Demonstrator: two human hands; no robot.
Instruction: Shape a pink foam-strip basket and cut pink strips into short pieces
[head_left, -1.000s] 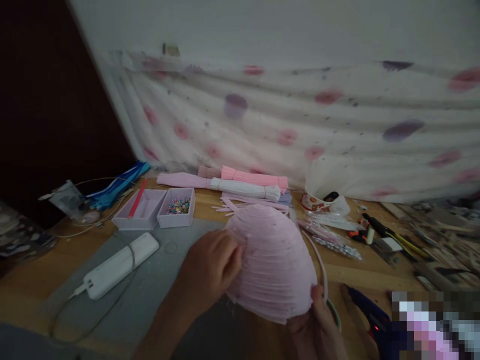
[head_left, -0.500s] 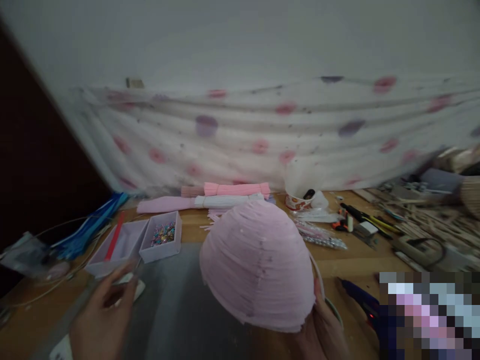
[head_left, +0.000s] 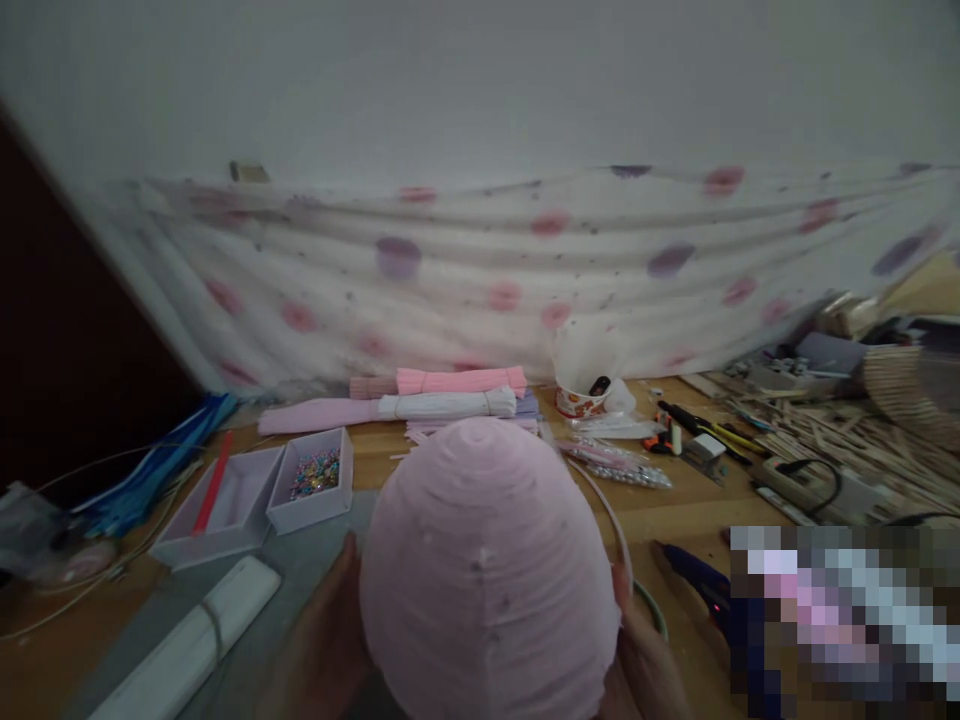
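A pink dome (head_left: 487, 560), its surface wrapped in thin overlapping strips, is held upright in front of me. My right hand (head_left: 641, 655) grips its lower right side, with the fingers partly hidden behind it. Against the lower left side lies my left hand (head_left: 326, 635), blurred, its fingers closed round the edge and largely hidden. A pale thin hoop (head_left: 616, 515) curves out beside the dome on the right. On the grey mat (head_left: 360, 510) to the left rests a white banded bundle (head_left: 195, 635), apart from both hands.
White boxes, one with a red strip (head_left: 214, 485), one with colourful beads (head_left: 319, 475), stand at left. Rolled strip bundles (head_left: 457, 385) lie behind the dome. A paper cup (head_left: 581, 400), bagged beads (head_left: 619, 465) and a glue gun (head_left: 697, 580) are at right, near scattered wood strips (head_left: 832, 420).
My left hand has left the white bundle and moved right to the dome. The dome has shifted left and lower and tilted more upright, with my right hand still on it.
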